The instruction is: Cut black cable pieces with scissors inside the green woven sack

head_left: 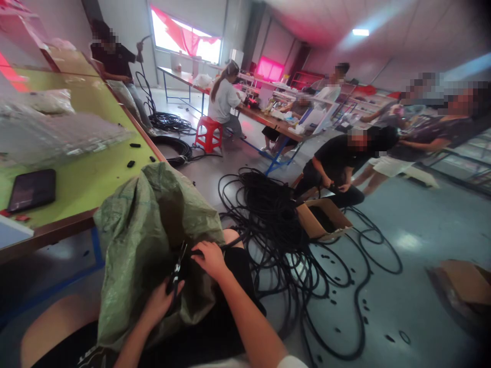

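My left hand [161, 300] is closed round a pair of black-handled cutters [177, 270], whose narrow metal blades point up, slightly apart. My right hand [209, 259], just to the right of the blades, has its fingers bent over a black cable [196, 252]. The cable runs behind this hand and over my knee toward a large tangled pile of black cable [268, 204] on the floor. Across my lap stands a green woven sack [128, 232] with its mouth open; both hands are at its near side. Its contents are hidden in shadow.
To the left is a green-topped table [88, 176] with a dark tablet-like device [32, 190] and clear plastic bags [57, 130]. A cardboard box [322, 225] stands beside the cable pile, near a crouching person [337, 163]. Farther back are a red stool [208, 135] and several people.
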A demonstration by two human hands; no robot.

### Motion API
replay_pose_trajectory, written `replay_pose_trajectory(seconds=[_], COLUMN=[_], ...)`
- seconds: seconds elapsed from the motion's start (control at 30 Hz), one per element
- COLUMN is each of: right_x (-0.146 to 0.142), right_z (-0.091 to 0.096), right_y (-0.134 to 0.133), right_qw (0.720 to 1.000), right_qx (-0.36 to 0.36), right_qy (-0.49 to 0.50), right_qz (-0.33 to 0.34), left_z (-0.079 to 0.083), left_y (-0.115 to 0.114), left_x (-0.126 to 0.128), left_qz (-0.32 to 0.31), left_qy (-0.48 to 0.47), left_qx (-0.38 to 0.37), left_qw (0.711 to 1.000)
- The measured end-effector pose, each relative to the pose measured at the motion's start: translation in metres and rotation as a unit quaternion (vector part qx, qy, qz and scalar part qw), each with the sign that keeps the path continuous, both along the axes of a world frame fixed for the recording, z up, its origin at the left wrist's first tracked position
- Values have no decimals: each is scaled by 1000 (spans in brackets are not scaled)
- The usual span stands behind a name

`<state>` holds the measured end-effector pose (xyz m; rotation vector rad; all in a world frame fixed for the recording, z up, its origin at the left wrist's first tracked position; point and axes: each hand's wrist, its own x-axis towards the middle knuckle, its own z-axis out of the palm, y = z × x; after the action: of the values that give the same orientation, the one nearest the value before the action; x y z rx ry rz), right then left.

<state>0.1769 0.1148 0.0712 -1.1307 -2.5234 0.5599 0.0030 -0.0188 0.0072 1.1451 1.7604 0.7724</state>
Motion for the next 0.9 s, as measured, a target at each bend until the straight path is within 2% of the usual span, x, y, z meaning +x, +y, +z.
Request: replay_pose_trajectory(seconds=[0.47,0.7,0.9], right_x=[1,0,1], right_z=[-1,0,0], right_y=[0,0,0], right_qw=[1000,1000,1000], right_qx=[6,-2,7], right_qy=[12,14,7], right_qz=[-1,-8,-5], left_z=[7,2,-1], left_y=[3,2,2], left_x=[0,1,0], left_qz=[-3,-23,-13], left_qy=[18,21,19], left_qx=[-7,-7,-9], left_qw=[1000,1000,1000])
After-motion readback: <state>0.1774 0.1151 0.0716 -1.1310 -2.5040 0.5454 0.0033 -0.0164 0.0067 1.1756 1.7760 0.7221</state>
